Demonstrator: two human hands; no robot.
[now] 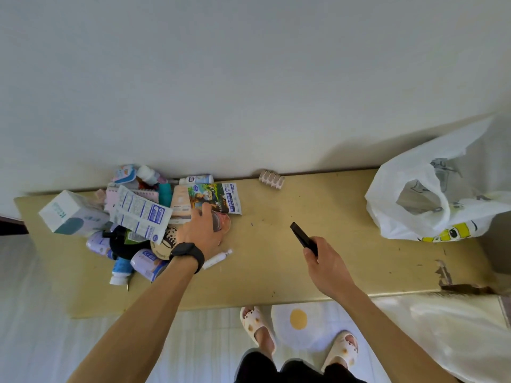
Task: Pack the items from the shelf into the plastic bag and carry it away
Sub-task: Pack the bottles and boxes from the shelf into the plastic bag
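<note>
A heap of small items [138, 214] lies on the left of the tan shelf [318, 261]: packets, tubes, bottles and a white-and-teal box [69, 212]. My left hand [203, 230], a black watch on its wrist, rests on the heap's right edge, its fingers over a clear pinkish round item [222, 221]. My right hand [323, 258] is at the middle of the shelf and grips a flat black object [302, 236] that points up and left. The white plastic bag [431, 194] stands open at the shelf's right end.
A pink ridged clip [272, 179] lies by the wall at the back. A white tube [217, 259] lies just right of my left wrist. The shelf's front right edge is chipped [453, 283]. Below it are my slippered feet and a white mat [301, 324].
</note>
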